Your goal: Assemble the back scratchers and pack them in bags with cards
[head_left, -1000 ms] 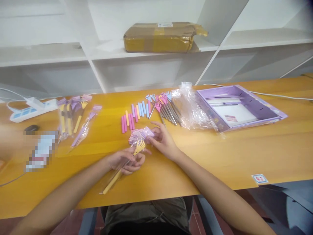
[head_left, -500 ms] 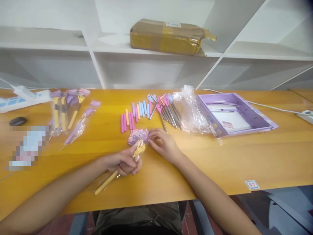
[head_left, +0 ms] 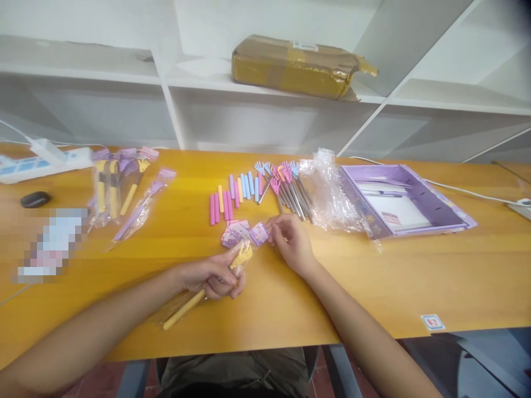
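My left hand (head_left: 222, 276) is closed around a yellow back scratcher (head_left: 243, 254) in a clear bag, its handle slanting down to the left. Between the fingers of my right hand (head_left: 290, 240) is the edge of a purple printed card (head_left: 259, 235), just beyond the scratcher's head. More pink and purple cards (head_left: 234, 232) lie in a small pile beside it. Farther back are pink, yellow, blue and purple handle sleeves (head_left: 226, 204). To their right, metal-rod scratchers with coloured hand-shaped heads (head_left: 286, 185) lie in a heap.
Bagged scratchers (head_left: 110, 188) lie at left near a power strip (head_left: 62, 166), a black object (head_left: 35, 199) and a blurred-out item (head_left: 56, 243). Clear bags (head_left: 329, 190) lie beside a purple box (head_left: 450, 218) at right. A taped parcel (head_left: 290, 66) rests on the shelf.
My right hand has drawn the purple card to the right, away from the pile. My left hand still holds the bagged yellow scratcher. The whole view has shifted slightly.
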Available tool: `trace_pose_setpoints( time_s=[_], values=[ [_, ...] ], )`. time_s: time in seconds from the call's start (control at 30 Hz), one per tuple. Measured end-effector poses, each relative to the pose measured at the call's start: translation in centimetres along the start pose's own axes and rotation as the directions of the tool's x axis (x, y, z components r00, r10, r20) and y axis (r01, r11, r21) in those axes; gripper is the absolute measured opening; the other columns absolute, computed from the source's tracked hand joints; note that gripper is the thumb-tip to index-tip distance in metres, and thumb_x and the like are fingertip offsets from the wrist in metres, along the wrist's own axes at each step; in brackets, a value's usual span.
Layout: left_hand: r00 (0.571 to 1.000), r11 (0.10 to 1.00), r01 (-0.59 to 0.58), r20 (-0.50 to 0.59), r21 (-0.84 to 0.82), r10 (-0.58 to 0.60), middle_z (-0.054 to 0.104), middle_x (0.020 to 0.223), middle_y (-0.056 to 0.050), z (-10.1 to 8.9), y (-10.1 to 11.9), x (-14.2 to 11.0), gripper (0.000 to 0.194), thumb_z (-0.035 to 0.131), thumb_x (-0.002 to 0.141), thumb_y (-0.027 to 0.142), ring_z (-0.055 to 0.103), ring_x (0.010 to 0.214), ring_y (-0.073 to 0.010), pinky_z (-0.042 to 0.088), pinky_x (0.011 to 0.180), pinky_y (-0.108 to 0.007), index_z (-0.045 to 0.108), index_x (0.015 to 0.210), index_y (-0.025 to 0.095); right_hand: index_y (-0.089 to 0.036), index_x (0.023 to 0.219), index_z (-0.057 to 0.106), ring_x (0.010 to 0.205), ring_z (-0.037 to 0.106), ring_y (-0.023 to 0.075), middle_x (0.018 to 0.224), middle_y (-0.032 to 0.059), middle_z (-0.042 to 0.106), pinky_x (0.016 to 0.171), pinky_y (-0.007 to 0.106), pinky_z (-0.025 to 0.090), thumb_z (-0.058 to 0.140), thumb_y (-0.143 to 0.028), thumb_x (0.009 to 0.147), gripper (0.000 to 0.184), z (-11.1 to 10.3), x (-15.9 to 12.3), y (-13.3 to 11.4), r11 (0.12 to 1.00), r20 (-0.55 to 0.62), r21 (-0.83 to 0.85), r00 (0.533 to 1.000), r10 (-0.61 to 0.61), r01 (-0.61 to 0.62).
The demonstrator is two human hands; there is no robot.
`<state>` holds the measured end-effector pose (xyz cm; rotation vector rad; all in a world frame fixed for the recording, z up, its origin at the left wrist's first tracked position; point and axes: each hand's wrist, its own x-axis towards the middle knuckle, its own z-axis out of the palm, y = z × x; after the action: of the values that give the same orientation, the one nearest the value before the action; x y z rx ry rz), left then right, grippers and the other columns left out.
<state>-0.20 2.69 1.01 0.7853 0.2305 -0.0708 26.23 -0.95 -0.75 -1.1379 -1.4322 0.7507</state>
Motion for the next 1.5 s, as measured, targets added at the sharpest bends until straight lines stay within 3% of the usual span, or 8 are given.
trace_pose_setpoints(
  time_s=[0.17,0.3,0.57,0.77,0.87,1.0,1.23,1.5],
  values=[
    [1.0,1.0,-0.02,-0.014,0.015,0.02,0.066,0.085,0.004,0.2,0.0,0.0,0.063,0.076,0.092,0.032,0.014,0.04,0.0006,0.017,0.035,-0.009,0.038,0.141,0.033,-0.029,0.11,0.043,0.058,0.063,0.0097,0.11,0.0016,0.072,0.055,0.027,0.054,0.058,-0.038,0.11,0.017,-0.2,-0.2,0.1,0.999,-0.036,0.047,0.999,0.014,-0.013],
    [1.0,0.999,-0.021,0.024,0.025,0.02,0.066,0.087,0.003,-0.1,-0.4,-0.1,0.055,0.075,0.093,0.029,0.016,0.04,0.0006,0.017,0.035,-0.009,0.042,0.136,0.032,-0.025,0.101,0.065,0.065,0.064,0.0121,0.11,0.0065,0.068,0.061,0.032,0.055,0.052,-0.04,0.111,0.022,-0.8,0.0,-0.4,0.99,0.094,-0.132,0.995,-0.029,0.041],
    [0.998,0.999,0.021,0.056,0.046,-0.024,0.066,0.089,0.004,0.2,0.1,-0.3,0.09,0.073,0.096,0.028,0.019,0.042,-0.0017,0.019,0.037,-0.011,0.016,0.165,0.042,-0.024,0.096,0.07,0.058,0.05,0.0094,0.105,0.0028,0.066,0.056,0.03,0.05,0.074,-0.058,0.098,0.034,-0.9,0.7,-0.2,0.955,0.268,0.155,0.941,0.208,-0.255],
    [0.987,0.986,0.127,0.089,0.111,-0.137,0.062,0.085,0.005,0.6,0.6,-0.4,0.1,0.07,0.097,0.028,0.019,0.044,-0.0048,0.016,0.04,-0.015,0.006,0.171,0.046,-0.024,0.092,0.069,0.067,0.048,0.0131,0.11,0.0058,0.061,0.055,0.029,0.042,0.075,-0.066,0.093,0.043,-2.0,1.7,0.8,0.963,0.025,0.178,0.979,0.201,-0.202],
    [0.952,0.96,0.225,0.17,0.168,-0.253,0.063,0.087,0.003,0.6,0.5,-0.3,0.097,0.073,0.097,0.03,0.025,0.045,-0.0062,0.019,0.041,-0.017,0.012,0.171,0.044,-0.025,0.093,0.064,0.062,0.041,0.0126,0.086,0.0006,0.054,0.056,0.028,0.04,0.073,-0.064,0.096,0.04,-1.7,2.1,1.1,0.942,-0.066,0.262,0.97,0.234,-0.209],
    [0.946,0.962,0.235,0.195,0.142,-0.26,0.062,0.086,0.002,0.1,-0.2,-0.2,0.076,0.076,0.095,0.035,0.024,0.044,-0.006,0.018,0.039,-0.019,0.038,0.16,0.036,-0.024,0.096,0.063,0.056,0.043,0.0117,0.065,-0.0062,0.046,0.055,0.026,0.04,0.076,-0.061,0.095,0.039,0.5,2.0,1.3,0.921,0.104,0.253,0.954,0.28,-0.297],
    [0.958,0.97,0.217,0.167,0.111,-0.234,0.064,0.085,0.003,-0.4,-0.4,-0.2,0.067,0.077,0.092,0.031,0.02,0.044,-0.005,0.02,0.037,-0.018,0.049,0.153,0.026,-0.022,0.12,0.068,0.063,0.053,0.0094,0.1,0.0021,0.068,0.058,0.025,0.046,0.065,-0.048,0.103,0.03,0.0,1.3,0.5,0.965,0.161,0.07,0.957,0.24,-0.254],
    [0.977,0.988,0.136,0.156,0.079,-0.147,0.052,0.075,0.005,-0.3,-0.2,-0.4,0.049,0.073,0.093,0.032,0.021,0.047,-0.0063,0.02,0.038,-0.019,0.062,0.139,0.019,-0.022,0.128,0.073,0.081,0.063,0.0151,0.108,0.0062,0.072,0.072,0.028,0.054,0.077,-0.029,0.094,0.035,-2.1,-0.1,-2.1,0.983,0.739,0.013,0.664,0.114,-0.183]
  ],
)
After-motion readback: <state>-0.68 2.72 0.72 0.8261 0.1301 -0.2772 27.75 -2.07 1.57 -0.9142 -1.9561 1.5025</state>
